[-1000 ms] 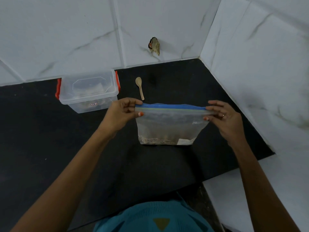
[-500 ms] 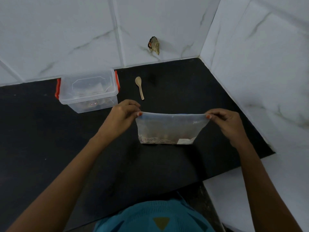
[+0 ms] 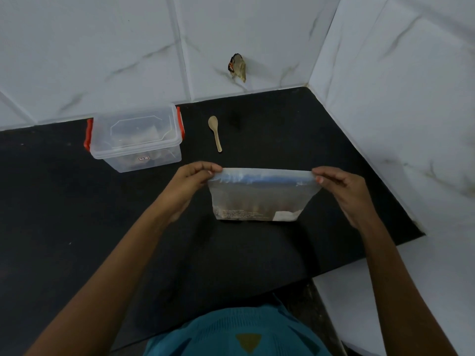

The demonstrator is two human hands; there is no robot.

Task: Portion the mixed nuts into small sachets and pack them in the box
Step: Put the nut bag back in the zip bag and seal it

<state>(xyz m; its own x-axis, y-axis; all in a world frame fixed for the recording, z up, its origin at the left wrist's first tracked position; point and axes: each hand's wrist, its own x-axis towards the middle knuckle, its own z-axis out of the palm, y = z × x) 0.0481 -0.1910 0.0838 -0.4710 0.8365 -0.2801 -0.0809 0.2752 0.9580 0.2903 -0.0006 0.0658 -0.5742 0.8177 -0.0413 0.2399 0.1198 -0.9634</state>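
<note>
Zip bag point(image 3: 259, 199) of nuts: left hand point(image 3: 190, 181) and right hand point(image 3: 339, 186) each pinch a top corner. Advice: hold upright, part seal evenly. Spoon point(image 3: 215, 132) and box point(image 3: 136, 140) lie beyond left hand.

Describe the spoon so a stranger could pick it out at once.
Start at the black counter where it meets the tiled wall. Right of the clear box with red clips, and beyond the bag, lies the spoon. It is the only small, pale tan thing there, lying apart from both with its bowl toward the wall.
</note>
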